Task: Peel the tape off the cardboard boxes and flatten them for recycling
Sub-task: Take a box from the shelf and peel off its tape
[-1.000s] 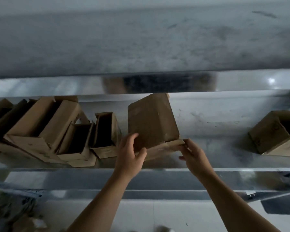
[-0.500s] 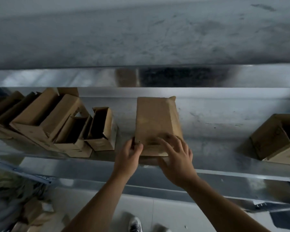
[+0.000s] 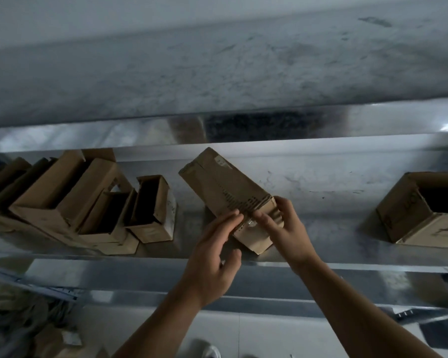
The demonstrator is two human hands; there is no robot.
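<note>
A brown cardboard box [image 3: 223, 184] lies tilted on the metal shelf [image 3: 321, 182], its far end pointing up-left and its near end between my hands. Torn corrugation shows along its near edge, and a bit of clear tape [image 3: 251, 223] glints there. My left hand [image 3: 212, 254] reaches from below, fingertips on the box's near left edge at the torn strip. My right hand [image 3: 285, 228] grips the near right end of the box, fingers curled over its side.
Several open cardboard boxes [image 3: 88, 202] crowd the shelf's left part. Another open box [image 3: 424, 210] sits at the right. A metal lip [image 3: 88, 257] runs along the shelf front. Cardboard scraps [image 3: 23, 319] lie on the floor at lower left, a shoe [image 3: 210, 351] below.
The box has been turned from upright to a diagonal lie. My right hand shifted from flat on its front to gripping its right end; my left fingers moved onto the torn edge.
</note>
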